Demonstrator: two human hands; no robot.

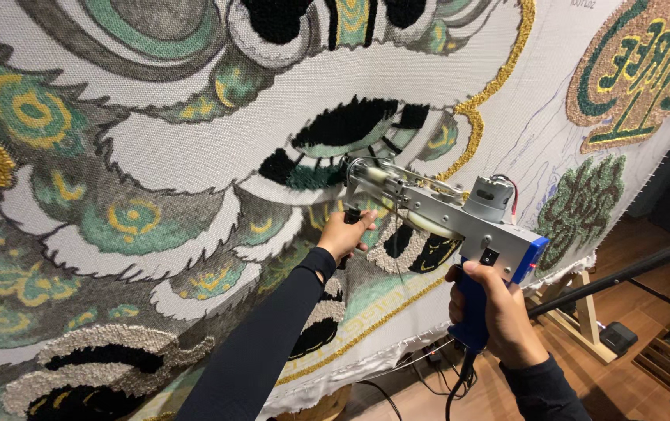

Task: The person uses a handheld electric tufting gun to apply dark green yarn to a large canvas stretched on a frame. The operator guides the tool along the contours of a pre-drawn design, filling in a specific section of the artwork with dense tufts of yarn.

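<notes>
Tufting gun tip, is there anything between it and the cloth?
Nothing visible. The tufting gun, held by the right hand and left hand, has its tip right at the cloth, by a black patch.

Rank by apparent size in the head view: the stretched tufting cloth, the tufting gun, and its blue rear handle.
1. Stretched tufting cloth, filling most of the view.
2. Tufting gun, held by the left hand and right hand; nearer the camera, still clearly smaller.
3. Blue rear handle, partly hidden.
</notes>
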